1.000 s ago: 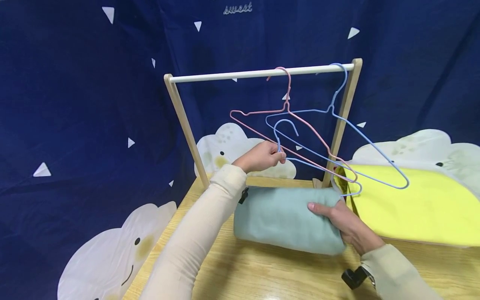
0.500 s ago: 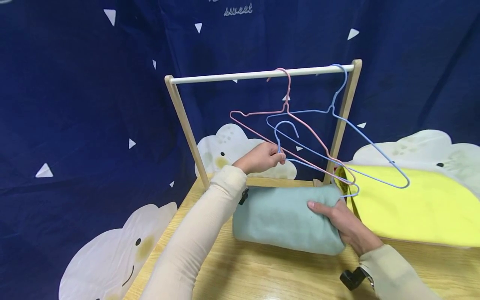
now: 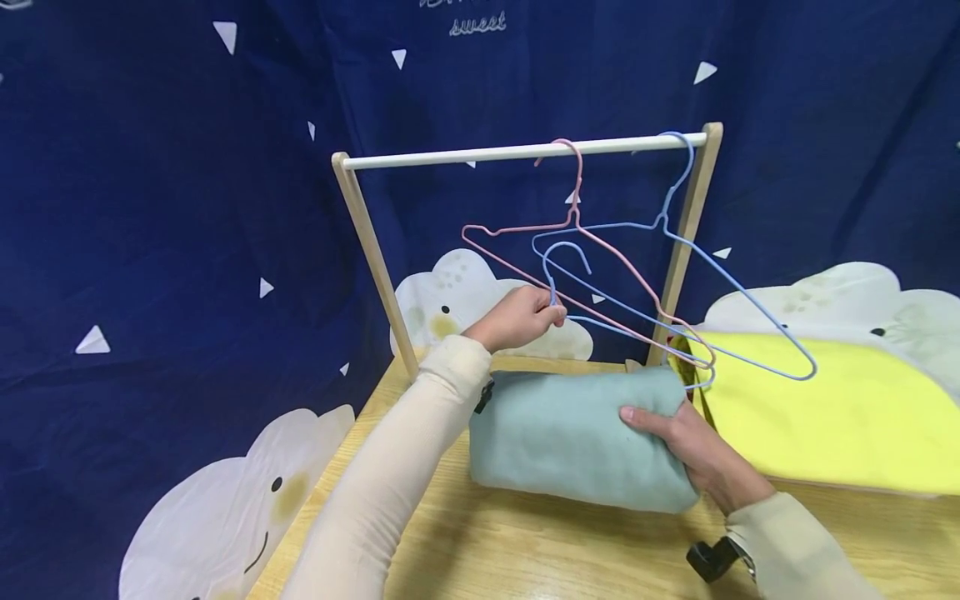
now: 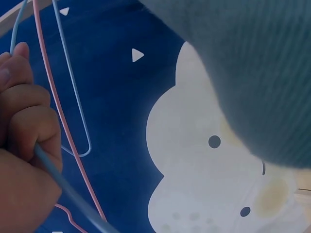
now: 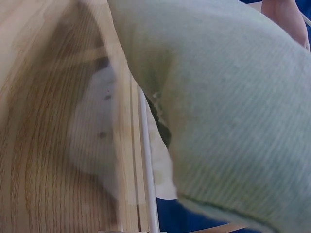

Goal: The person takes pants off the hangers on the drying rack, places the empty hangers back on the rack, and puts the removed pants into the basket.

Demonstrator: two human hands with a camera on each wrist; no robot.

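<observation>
My left hand (image 3: 525,318) grips a blue wire hanger (image 3: 567,243) just below its hook, fingers curled round the neck. In the left wrist view the blue hanger (image 4: 73,194) slants down out of that fist. A folded, pale teal knit cloth (image 3: 570,442) hangs below, held up over the table. My right hand (image 3: 690,450) holds its right end, thumb on top and the other fingers hidden behind. The hanger's right end meets the cloth near this hand; its lower bar is hidden. Ribbed teal cloth (image 5: 233,111) fills much of the right wrist view.
Behind stands a wooden rack with a white rail (image 3: 450,156). A pink hanger (image 3: 576,218) and another blue hanger (image 3: 663,218) hang from it. Folded yellow cloth (image 3: 840,408) lies at the right on the wooden table (image 3: 555,554). A dark blue patterned curtain (image 3: 225,208) covers the back.
My left hand and the held hanger have shifted very slightly left. The teal cloth and right hand have moved only slightly, and both grips are unchanged.
</observation>
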